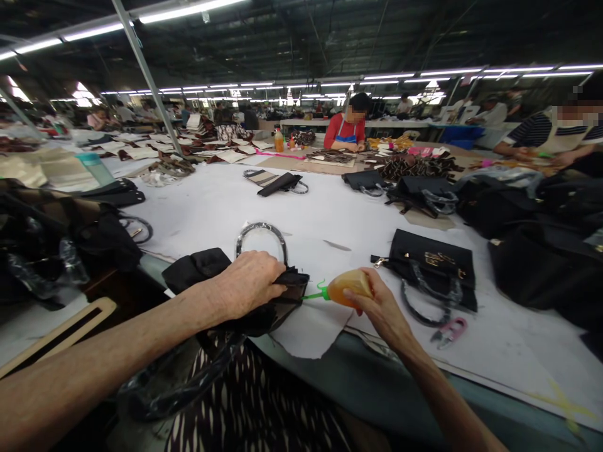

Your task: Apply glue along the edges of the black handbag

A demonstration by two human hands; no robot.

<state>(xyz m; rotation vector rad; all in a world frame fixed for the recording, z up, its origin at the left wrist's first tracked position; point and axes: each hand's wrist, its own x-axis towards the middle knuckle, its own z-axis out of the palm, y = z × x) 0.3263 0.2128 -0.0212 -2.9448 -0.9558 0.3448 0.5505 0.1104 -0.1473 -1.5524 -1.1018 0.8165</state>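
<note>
My left hand (252, 284) is closed on the edge of a black handbag (198, 269) that lies at the table's near edge. One plastic-wrapped handle (261, 227) of this bag stands up behind my hand, and another hangs down over my lap. In my right hand (381, 304) is a squeeze bottle (348, 287) of amber liquid, probably glue, tilted on its side. Its thin green nozzle points left and reaches the bag's open edge. To the right lie a black handbag with gold fittings (436, 260) and pink thread snips (450, 333).
Black bags (541, 270) are heaped along the right side, and more bags (61, 232) sit at the left. A small striped bag piece (276, 182) lies farther back. Across the table a person in red (346, 129) works, with another person (556, 135) at the far right.
</note>
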